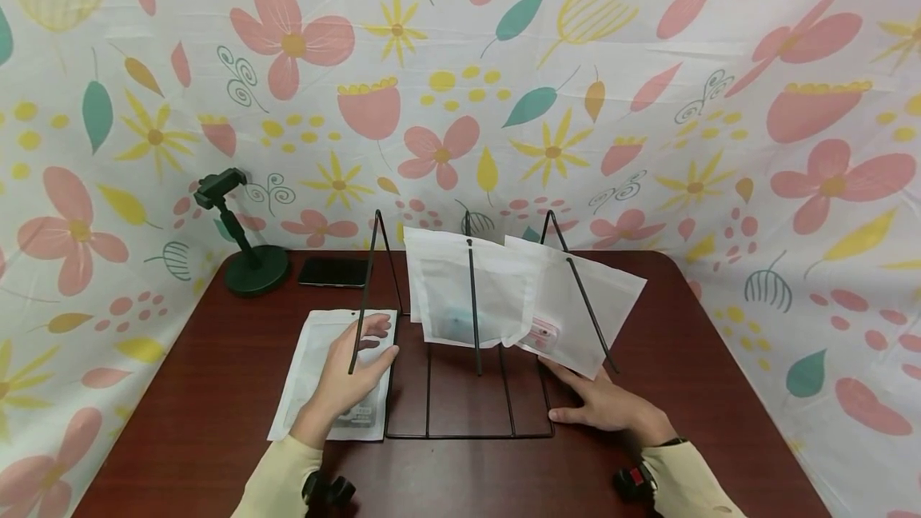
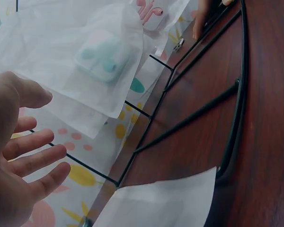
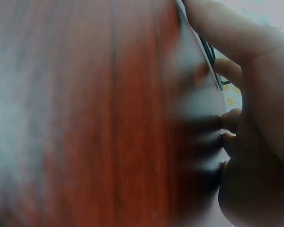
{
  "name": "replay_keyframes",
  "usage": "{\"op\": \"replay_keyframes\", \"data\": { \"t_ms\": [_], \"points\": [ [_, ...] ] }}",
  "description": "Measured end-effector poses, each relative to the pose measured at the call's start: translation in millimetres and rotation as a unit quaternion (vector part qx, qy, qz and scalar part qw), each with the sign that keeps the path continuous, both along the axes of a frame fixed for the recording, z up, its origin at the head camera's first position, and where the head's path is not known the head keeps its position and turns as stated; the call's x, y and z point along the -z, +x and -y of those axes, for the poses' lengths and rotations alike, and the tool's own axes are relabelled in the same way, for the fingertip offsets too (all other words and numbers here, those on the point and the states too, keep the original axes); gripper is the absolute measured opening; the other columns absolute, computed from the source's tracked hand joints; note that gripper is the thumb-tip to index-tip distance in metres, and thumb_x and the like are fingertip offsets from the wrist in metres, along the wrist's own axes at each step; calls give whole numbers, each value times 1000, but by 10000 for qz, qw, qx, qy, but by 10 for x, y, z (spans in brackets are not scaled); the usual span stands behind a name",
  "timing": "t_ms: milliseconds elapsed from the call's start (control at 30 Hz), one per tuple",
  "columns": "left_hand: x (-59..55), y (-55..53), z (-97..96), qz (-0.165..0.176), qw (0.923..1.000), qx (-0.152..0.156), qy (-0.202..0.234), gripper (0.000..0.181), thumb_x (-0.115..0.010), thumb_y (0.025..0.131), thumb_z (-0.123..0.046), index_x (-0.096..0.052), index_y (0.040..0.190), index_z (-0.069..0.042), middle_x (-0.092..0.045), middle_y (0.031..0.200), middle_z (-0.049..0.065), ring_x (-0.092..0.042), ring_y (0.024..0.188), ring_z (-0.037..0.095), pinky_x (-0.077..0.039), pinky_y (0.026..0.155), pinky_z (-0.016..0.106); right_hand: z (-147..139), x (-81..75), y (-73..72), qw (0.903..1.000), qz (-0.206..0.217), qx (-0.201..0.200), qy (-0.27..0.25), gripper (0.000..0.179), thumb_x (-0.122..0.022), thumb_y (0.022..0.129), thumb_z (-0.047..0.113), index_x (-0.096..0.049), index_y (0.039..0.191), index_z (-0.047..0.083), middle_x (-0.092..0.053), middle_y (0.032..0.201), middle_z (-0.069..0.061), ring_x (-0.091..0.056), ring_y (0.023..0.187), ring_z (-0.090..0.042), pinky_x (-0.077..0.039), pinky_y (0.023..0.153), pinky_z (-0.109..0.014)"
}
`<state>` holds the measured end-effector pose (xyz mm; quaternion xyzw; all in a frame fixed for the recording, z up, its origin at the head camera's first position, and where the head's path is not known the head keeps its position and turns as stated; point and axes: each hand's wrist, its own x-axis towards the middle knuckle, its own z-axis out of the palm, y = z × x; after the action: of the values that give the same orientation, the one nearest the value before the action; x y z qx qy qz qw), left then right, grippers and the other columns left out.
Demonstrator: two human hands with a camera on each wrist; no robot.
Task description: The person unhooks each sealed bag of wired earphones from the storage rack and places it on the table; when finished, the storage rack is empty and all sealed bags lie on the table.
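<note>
A black wire rack point(image 1: 471, 437) stands on the table, its hooks slanting toward me. From the middle hook hangs a white translucent pouch point(image 1: 496, 282), with a teal earphone-like item point(image 2: 104, 59) showing through. Another white pouch point(image 1: 593, 282) hangs tilted on the right hook; pink earphones point(image 2: 149, 12) show inside it. My left hand point(image 1: 348, 374) is beside the rack's left hook, above a flat white pouch point(image 1: 305, 366), fingers spread and holding nothing. By the rack's lower right side, my right hand point(image 1: 604, 406) rests low at the table, its thumb near the base corner.
A phone point(image 1: 333, 272) lies at the back left of the table point(image 1: 460, 478). Next to it stands a dark green holder on a round base point(image 1: 257, 270). Flower-printed cloth point(image 1: 604, 142) hangs behind the table and along its sides.
</note>
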<state>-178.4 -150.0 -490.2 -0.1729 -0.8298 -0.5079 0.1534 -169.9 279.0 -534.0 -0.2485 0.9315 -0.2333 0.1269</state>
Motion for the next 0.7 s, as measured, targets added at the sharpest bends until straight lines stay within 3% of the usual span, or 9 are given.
{"op": "replay_keyframes", "data": {
  "t_ms": [200,333,567,700],
  "points": [
    [-73,-44,-123,147,9998,99,40,50,-74,87,-13,-53,132,-15,-63,118,9,-63,105,24,-55,86,46,6,2,0,10000,19,19,-12,87,-66,84,59,-25,155,32,-10,158,-17,-7,142,-42,-21,105,-68],
    [-90,-90,-197,142,9995,265,110,53,-73,86,-5,-49,134,-7,-61,121,17,-61,106,34,-53,86,53,10,-5,2,10000,38,2,-23,87,-66,84,59,-24,155,33,-9,159,-17,-6,142,-42,-21,106,-68],
    [-104,-167,-299,-80,9983,499,287,58,-72,85,1,-45,135,-1,-58,121,25,-61,105,40,-53,83,55,-1,-11,3,9993,-363,-104,-51,85,-70,83,54,-30,154,26,-15,156,-19,-12,140,-42,-23,104,-67],
    [-86,-199,-342,-277,9970,635,343,57,-73,84,-1,-44,134,2,-58,120,25,-62,102,37,-55,80,55,-1,4,3,9997,-229,-48,-17,86,-68,83,57,-29,154,28,-15,156,-18,-12,141,-41,-23,105,-66]
  ]
}}
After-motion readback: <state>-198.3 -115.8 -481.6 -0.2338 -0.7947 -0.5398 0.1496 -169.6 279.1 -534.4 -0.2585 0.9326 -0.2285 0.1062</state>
